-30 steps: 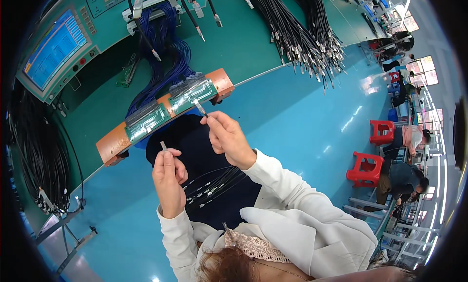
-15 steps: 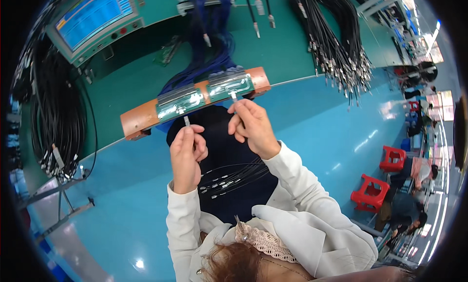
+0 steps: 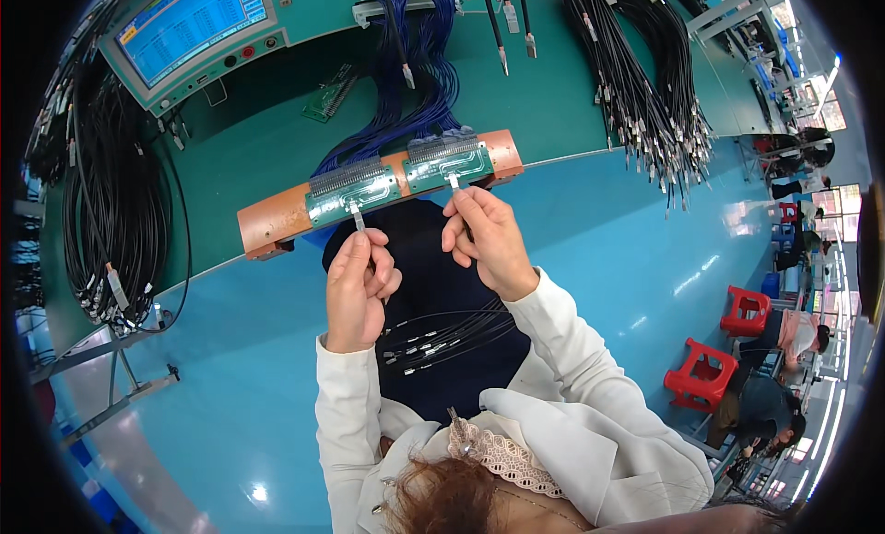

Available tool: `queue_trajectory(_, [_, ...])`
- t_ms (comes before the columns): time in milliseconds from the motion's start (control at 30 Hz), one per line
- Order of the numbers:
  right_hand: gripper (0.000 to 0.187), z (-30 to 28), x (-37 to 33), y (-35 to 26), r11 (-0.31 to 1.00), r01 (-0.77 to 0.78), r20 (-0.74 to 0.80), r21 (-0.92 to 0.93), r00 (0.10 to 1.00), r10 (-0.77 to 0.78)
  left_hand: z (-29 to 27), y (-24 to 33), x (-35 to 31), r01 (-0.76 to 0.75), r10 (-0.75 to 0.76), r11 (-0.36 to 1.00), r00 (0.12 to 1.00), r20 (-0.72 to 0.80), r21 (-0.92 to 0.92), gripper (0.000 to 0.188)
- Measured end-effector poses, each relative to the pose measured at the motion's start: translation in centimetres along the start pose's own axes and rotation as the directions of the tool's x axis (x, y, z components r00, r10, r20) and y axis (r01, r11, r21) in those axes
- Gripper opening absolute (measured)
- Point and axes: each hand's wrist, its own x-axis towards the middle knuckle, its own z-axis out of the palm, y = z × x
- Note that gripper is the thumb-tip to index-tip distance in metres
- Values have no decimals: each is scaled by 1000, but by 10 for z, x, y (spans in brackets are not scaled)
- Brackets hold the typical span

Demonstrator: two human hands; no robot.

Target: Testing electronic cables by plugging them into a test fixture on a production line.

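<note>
Right connector (image 3: 453,181) partly hidden by fingertips; can't tell if either of the 2 connectors is fully seated. Cable tails in the hands hard to make out. Screen unit (image 3: 194,31) cut off at far left. Left hand (image 3: 358,292) pinches left connector (image 3: 359,220), tip at near edge of left board (image 3: 353,198). Right hand (image 3: 490,241) pinches right connector at right board (image 3: 438,172). Both boards on 1 orange bar (image 3: 275,219), far side of hands.

Both forearms (image 3: 348,414) reach forward — left hand (image 3: 358,290) and right hand (image 3: 490,243) pinching, fingers (image 3: 386,283) curled.
</note>
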Motion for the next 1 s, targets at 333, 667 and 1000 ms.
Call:
queue_trajectory(333, [23,-1,-1,-1,1000,-6,11,28,1000,5,-1,4,-1,58,-48,980,997,56,-192,23])
queue_trajectory(667, [24,-2,3,0,999,23,-29,40,999,-22,10,-2,7,-17,16,997,1000,-8,-78,23])
queue_trajectory(1000, [19,11,5,1,998,53,66,46,996,-56,-16,1,6,-121,123,990,992,34,-73,23])
